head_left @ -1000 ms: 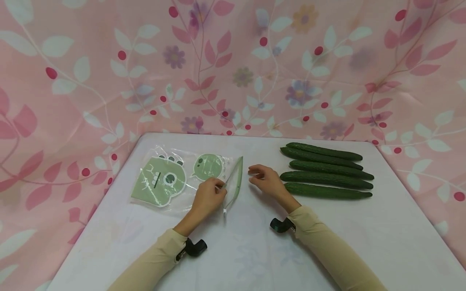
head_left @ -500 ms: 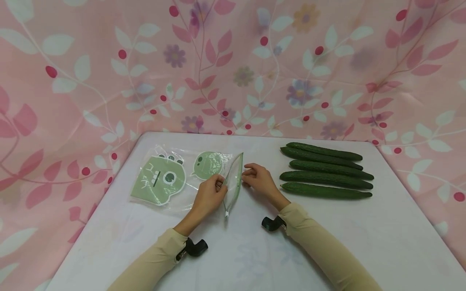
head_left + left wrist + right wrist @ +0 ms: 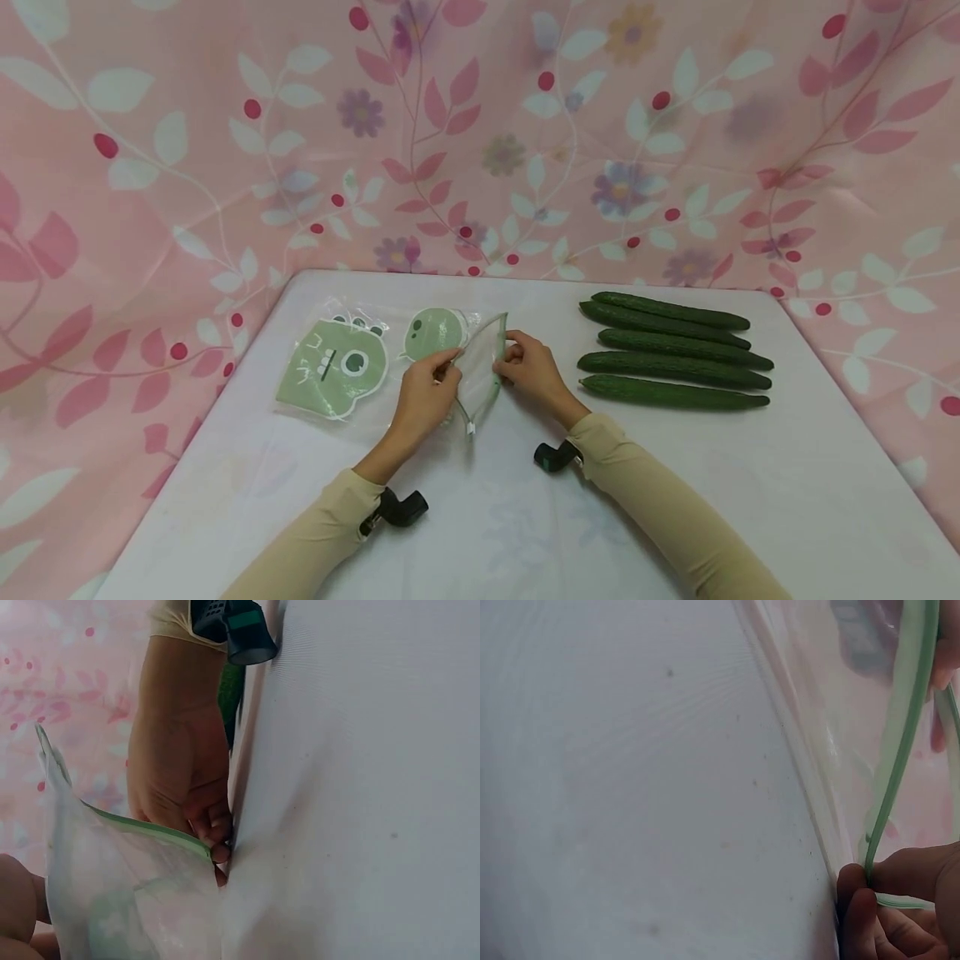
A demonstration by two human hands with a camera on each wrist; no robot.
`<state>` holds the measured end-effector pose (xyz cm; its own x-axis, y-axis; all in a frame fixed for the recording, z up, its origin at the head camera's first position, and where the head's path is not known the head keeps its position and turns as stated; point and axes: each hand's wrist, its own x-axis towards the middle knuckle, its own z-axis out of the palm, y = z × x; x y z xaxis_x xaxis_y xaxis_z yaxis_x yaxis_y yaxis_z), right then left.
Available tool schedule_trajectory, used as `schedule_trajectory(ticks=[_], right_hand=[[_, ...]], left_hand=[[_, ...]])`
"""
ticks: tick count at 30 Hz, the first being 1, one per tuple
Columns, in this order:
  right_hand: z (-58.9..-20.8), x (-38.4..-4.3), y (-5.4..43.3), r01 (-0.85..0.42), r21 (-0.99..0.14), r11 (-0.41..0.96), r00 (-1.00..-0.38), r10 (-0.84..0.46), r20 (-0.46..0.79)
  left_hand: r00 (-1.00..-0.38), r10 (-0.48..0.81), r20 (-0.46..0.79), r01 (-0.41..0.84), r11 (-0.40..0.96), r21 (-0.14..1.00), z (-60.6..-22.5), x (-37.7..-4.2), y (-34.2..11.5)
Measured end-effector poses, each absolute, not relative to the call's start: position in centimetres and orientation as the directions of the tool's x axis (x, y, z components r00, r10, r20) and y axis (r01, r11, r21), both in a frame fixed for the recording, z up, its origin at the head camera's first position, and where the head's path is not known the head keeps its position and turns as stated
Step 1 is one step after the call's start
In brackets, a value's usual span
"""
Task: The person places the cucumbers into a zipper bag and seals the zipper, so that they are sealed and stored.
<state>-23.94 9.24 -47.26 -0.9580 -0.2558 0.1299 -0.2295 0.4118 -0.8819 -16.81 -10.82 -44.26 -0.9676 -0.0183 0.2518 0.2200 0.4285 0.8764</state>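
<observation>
A clear plastic zip bag (image 3: 408, 407) with green monster prints lies at the left of the table. Its mouth gapes toward the right, between two green-edged sides. My left hand (image 3: 423, 396) pinches the near side of the mouth. At the opposite side, my right hand (image 3: 532, 367) pinches the green edge between thumb and fingers, shown close in the right wrist view, where the green zip strip (image 3: 906, 750) runs up from the fingertips. A white slider (image 3: 471, 428) sits at the lower end of the zip. Several cucumbers (image 3: 675, 362) lie right of my right hand.
The white-covered table (image 3: 480, 533) meets a pink floral curtain (image 3: 480, 125) at its back edge. Small black cameras, one on the left wrist (image 3: 402, 508) and one on the right wrist (image 3: 555, 456), stick out above the table.
My right hand has come left, away from the cucumbers, and taken hold of the bag's right edge. The mouth has spread wider, and my left hand has shifted slightly up.
</observation>
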Motion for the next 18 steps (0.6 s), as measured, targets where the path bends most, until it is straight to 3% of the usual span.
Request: schedule_trajectory(ticks=[18], right_hand=[[-47.3, -24.0, 9.4, -0.224, -0.882, 0.415, -0.960, -0.249, 0.126]], left_hand=[[-0.969, -0.182, 0.166, 0.149, 0.101, 0.984, -42.1, -17.0, -12.7]])
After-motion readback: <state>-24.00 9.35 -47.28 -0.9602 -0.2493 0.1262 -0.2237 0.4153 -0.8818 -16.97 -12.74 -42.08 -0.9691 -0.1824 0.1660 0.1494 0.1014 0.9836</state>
